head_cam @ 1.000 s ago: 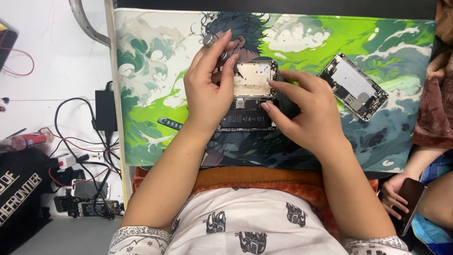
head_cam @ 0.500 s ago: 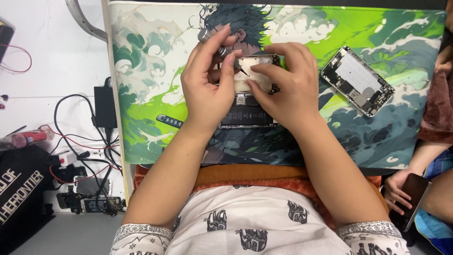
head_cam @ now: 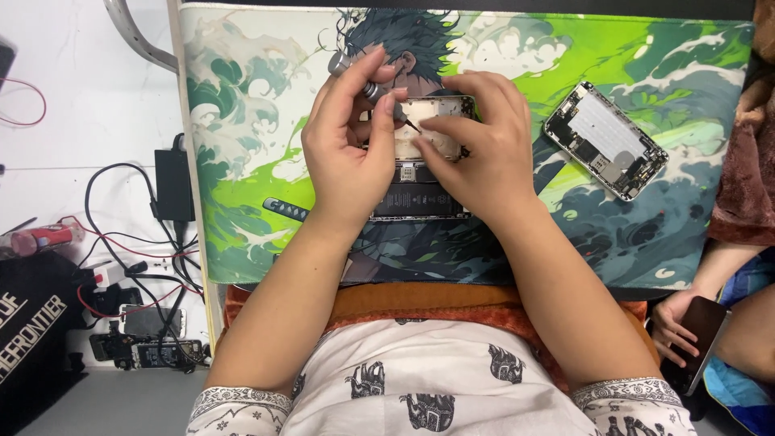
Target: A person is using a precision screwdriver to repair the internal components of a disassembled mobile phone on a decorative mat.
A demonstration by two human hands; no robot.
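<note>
Hands crowd opened phone (head_cam: pixel 420 161) — left grip (head_cam: pixel 347 153) clenched on screwdriver (head_cam: pixel 367 87); right (head_cam: pixel 476 145) steadying phone.

Both hands meet over the opened phone chassis (head_cam: pixel 428 161) on the printed desk mat (head_cam: pixel 242 121): left hand (head_cam: pixel 351 161) pinching a slim metal screwdriver (head_cam: pixel 371 90), right hand (head_cam: pixel 476 153) pressed against the chassis. Right of them lies 1 detached phone housing (head_cam: pixel 605 139); left, off the mat, a black power adapter (head_cam: pixel 173 184).

The left hand (head_cam: pixel 347 153) now pinches a small screwdriver (head_cam: pixel 373 93), its tip down on the opened phone (head_cam: pixel 420 157), while the right hand (head_cam: pixel 476 145) has slid up over the phone's top edge.
</note>
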